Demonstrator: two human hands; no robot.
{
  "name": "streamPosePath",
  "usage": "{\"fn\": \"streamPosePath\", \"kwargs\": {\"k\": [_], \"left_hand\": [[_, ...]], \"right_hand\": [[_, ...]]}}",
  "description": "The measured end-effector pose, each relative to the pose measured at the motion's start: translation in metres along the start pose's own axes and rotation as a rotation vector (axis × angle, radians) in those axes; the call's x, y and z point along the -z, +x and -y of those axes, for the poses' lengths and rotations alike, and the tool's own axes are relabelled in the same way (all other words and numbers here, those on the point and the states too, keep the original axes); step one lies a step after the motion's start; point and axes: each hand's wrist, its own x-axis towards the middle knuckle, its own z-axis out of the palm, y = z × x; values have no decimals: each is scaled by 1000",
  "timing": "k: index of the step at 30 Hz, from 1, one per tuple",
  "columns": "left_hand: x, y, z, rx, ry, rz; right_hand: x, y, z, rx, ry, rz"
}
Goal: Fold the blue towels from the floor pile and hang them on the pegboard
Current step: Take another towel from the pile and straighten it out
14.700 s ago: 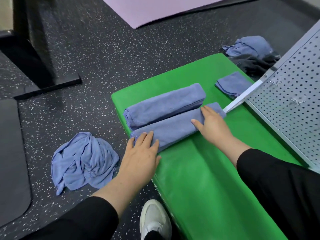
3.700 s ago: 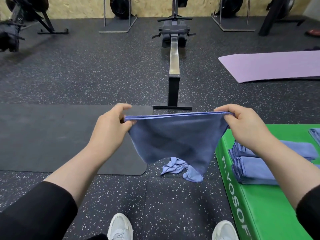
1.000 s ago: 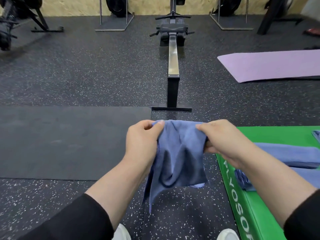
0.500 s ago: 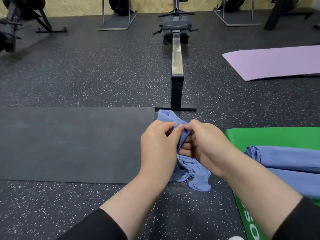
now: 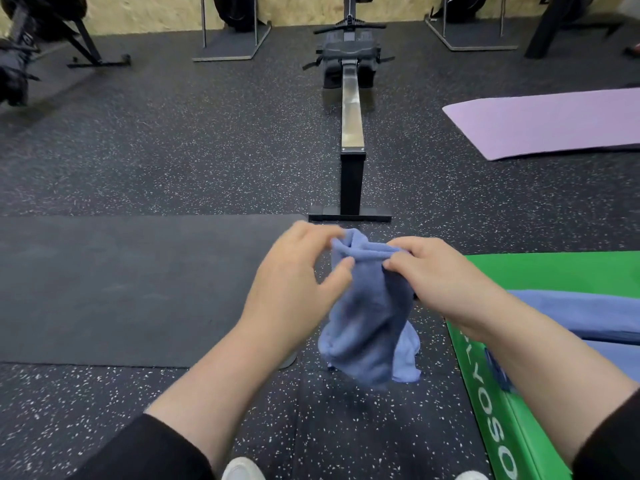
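Blue towel (image 5: 367,306) bunched, unfolded, pinched by left hand (image 5: 294,275) and right hand (image 5: 440,278); folded towels (image 5: 571,313) wait at three o'clock, none hung.

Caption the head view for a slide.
Both hands, left and right, pinch a blue towel beside the green mat.

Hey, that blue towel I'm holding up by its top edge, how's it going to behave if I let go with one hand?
The blue terry towel hangs crumpled and limp below both hands, left and right, so it is probably floppy and would swing down from the remaining pinch. It likely weighs little, since fingertip pinches carry it. Its fuzzy surface probably won't slip.
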Motion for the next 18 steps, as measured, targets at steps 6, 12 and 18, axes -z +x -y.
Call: {"fn": "streamPosePath", "kwargs": {"k": [6,12,18], "left_hand": [[2,2,16,-75,136,280],[-2,1,22,-64,237,420],[-6,-2,21,-39,317,565]], "right_hand": [[13,-11,-2,135,-182,85],[26,-13,-10,117,-159,64],[32,-12,-17,128,-148,62]]}}
